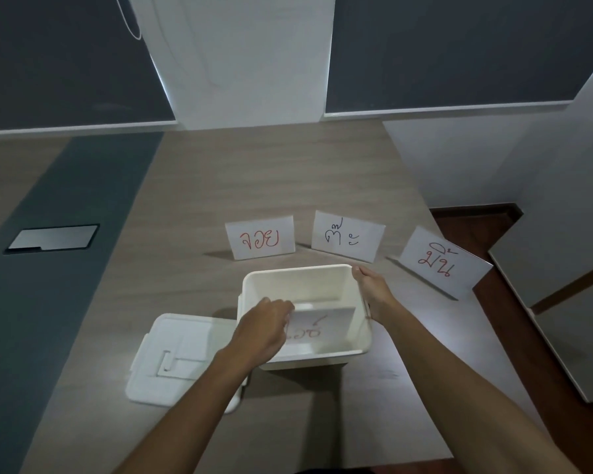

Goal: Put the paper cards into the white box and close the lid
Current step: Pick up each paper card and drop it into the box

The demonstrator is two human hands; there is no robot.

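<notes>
An open white box (298,273) stands on the wooden table in front of me. My left hand (266,328) is over its near left corner, fingers closed on a paper card (326,325) with red writing that sits inside the box. My right hand (374,290) grips the box's right wall at the rim. Three more folded paper cards stand upright behind the box: one with red writing (260,241), one with dark writing (346,236), and one with red and blue writing (442,261) at the right. The white lid (172,357) lies flat to the left of the box.
The wooden table (288,172) ends at the right, where dark floor (493,289) and white cabinets show. A dark strip with a metal cover plate (53,237) runs along the table's left side. A wall with dark panels rises behind.
</notes>
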